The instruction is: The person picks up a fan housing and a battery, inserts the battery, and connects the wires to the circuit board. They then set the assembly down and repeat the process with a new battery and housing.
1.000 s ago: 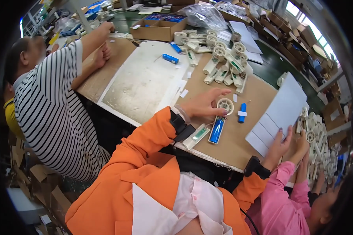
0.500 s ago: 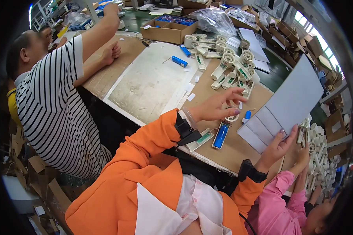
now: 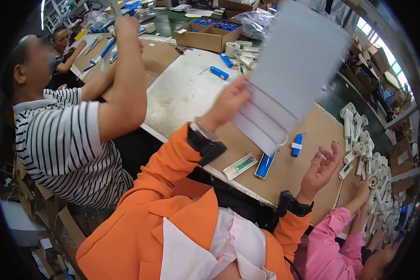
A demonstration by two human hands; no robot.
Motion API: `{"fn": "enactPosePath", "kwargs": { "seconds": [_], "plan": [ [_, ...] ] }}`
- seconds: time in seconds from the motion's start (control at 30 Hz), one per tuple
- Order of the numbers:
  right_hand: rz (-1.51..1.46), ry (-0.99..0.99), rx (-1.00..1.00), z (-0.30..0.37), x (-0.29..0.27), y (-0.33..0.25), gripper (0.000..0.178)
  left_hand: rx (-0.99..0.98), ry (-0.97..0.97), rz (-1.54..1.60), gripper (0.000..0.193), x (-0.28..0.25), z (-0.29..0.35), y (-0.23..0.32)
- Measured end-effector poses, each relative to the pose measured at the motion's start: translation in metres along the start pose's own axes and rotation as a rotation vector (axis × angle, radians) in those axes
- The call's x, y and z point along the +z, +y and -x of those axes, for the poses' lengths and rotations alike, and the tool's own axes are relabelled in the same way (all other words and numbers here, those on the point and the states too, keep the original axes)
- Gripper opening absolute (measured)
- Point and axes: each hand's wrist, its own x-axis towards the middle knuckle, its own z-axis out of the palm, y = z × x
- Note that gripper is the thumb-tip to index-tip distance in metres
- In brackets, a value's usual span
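My left hand [image 3: 228,101] is closed on the edge of a stack of pale grey sheets [image 3: 303,60], held up tilted above the table. The lower ends of the sheets are fanned in steps. My right hand [image 3: 319,170] is raised to the right of them, fingers apart and holding nothing. Beneath the sheets lies a white casing with a blue battery pack [image 3: 265,165] in it, its far end hidden. Left of that is an open white casing half [image 3: 241,166] with a green circuit board. Another blue battery pack [image 3: 297,145] with a white label lies nearer my right hand.
A white board [image 3: 182,88] covers the table's middle, with blue battery packs [image 3: 219,73] at its far edge. Behind stands a cardboard box [image 3: 203,39] of blue parts. White casings [image 3: 380,179] pile up at right. Co-workers sit left, in a striped shirt [image 3: 70,140], and right, in pink sleeves [image 3: 333,235].
The sheets have passed from my right hand to my left and moved left and up, now covering most of the casing pile behind. My right hand has let go.
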Motion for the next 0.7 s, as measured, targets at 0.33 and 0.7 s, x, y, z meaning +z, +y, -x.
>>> {"fn": "enactPosePath", "kwargs": {
  "seconds": [0.33,0.7],
  "plan": [
    [-0.08,-0.002,0.115,0.005,0.001,0.02,0.041,-0.107,0.721,-0.857,0.042,-0.141,0.043,-0.01],
    [0.089,-0.073,0.167,0.011,-0.004,0.032,0.036,-0.333,0.442,-1.664,0.075,-0.11,0.053,-0.014]
  ]
}}
